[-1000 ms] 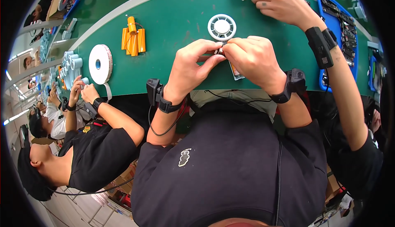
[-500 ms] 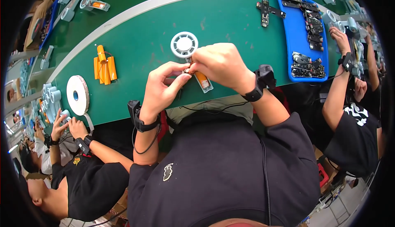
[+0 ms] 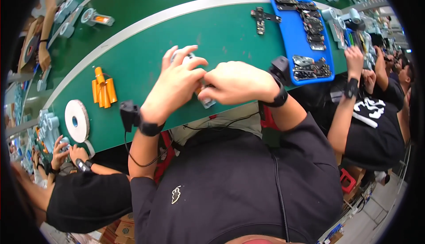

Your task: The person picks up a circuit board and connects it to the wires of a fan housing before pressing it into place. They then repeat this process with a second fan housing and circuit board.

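Note:
A light-blue handheld fan lies on the green table in front of me, mostly covered by my hands. Its open handle (image 3: pixel 207 104) sticks out below my fingers, with a bit of orange showing inside. My left hand (image 3: pixel 175 83) reaches over the round fan head, its fingers curved around it and spread apart. Close against it, my right hand (image 3: pixel 241 83) is closed over the handle, thumb and fingers pressed together. Whatever those right fingertips pinch is hidden.
Orange cylindrical battery packs (image 3: pixel 103 92) lie at left, beside a white tape roll (image 3: pixel 76 121). At right, a blue tray (image 3: pixel 292 33) holds black circuit boards, with one loose board (image 3: pixel 260 21) beside it. Co-workers sit on both sides; another fan (image 3: pixel 97 18) lies at far left.
My left hand has moved from pinching near the wires up over the fan head. My right hand has shifted down over the handle. The whole view has swung slightly.

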`<state>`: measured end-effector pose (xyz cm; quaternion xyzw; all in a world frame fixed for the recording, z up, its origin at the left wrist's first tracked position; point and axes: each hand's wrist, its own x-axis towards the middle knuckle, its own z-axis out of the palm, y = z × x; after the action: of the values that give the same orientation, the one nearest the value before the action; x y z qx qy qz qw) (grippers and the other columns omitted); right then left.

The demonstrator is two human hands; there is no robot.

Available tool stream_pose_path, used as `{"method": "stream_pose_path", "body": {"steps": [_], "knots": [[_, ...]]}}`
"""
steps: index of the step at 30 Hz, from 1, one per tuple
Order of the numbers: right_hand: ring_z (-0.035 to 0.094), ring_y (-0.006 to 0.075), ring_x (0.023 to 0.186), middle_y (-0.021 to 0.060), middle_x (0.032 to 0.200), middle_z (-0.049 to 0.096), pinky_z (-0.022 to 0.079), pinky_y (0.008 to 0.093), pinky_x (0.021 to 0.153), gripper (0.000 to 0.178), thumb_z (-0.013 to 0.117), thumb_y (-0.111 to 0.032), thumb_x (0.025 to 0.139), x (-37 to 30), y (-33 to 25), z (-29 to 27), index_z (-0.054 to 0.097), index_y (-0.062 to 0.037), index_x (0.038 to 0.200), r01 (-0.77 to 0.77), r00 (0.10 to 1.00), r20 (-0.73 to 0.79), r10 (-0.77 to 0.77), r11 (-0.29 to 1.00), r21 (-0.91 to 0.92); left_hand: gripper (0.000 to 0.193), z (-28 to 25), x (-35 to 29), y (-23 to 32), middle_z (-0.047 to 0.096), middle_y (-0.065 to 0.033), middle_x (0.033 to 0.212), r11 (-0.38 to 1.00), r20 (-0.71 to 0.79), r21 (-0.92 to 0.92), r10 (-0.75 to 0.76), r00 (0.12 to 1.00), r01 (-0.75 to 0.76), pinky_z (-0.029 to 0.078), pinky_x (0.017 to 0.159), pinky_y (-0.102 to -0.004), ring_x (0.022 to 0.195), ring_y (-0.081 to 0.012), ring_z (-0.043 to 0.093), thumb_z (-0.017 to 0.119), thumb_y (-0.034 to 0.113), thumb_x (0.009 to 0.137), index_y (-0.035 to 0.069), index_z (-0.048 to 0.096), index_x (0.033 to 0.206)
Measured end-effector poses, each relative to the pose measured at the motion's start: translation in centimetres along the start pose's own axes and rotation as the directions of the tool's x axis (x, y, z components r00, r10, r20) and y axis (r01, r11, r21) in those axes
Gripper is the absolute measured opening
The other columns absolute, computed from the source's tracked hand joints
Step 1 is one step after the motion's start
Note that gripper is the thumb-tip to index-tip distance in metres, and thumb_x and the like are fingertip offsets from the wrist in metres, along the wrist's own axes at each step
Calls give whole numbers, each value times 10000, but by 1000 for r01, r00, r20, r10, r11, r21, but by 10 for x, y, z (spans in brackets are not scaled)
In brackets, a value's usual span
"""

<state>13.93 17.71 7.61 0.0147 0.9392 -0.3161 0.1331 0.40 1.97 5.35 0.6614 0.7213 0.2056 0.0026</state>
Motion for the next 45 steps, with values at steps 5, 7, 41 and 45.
{"method": "stream_pose_path", "body": {"steps": [5,7,41,45], "knots": [[693,408,851,221,924,697,538,462,730,122,638,-45,935,1,20,42,596,8,1036,-111,886,-463,38,985,-133,149,30,-10,-2,678,-33,1135,993,-69,-74,-96,993,91,296,1148,-601,1336,-350,502,784,149,829,101,744,965],[690,390,873,213,955,686,541,435,752,160,623,-19,943,5,23,61,578,16,1092,-4,826,-546,138,971,240,132,37,-8,13,683,-39,1159,972,-211,-150,-211,954,181,300,1147,-603,1343,-348,501,780,139,833,98,750,955],[646,287,891,112,991,678,526,384,803,302,796,-36,800,3,28,55,713,-23,1090,160,741,-672,-8,973,165,141,12,-14,-8,650,-105,1249,970,-51,242,-21,998,32,510,1026,-504,1299,-370,548,673,82,811,70,751,927],[643,277,887,117,992,679,528,382,790,321,826,-71,790,3,21,55,744,-38,1099,96,773,-615,158,929,358,110,25,-30,-25,690,-80,1197,995,-320,47,99,942,-88,572,939,-474,1240,-370,611,703,77,787,100,750,884]]}}
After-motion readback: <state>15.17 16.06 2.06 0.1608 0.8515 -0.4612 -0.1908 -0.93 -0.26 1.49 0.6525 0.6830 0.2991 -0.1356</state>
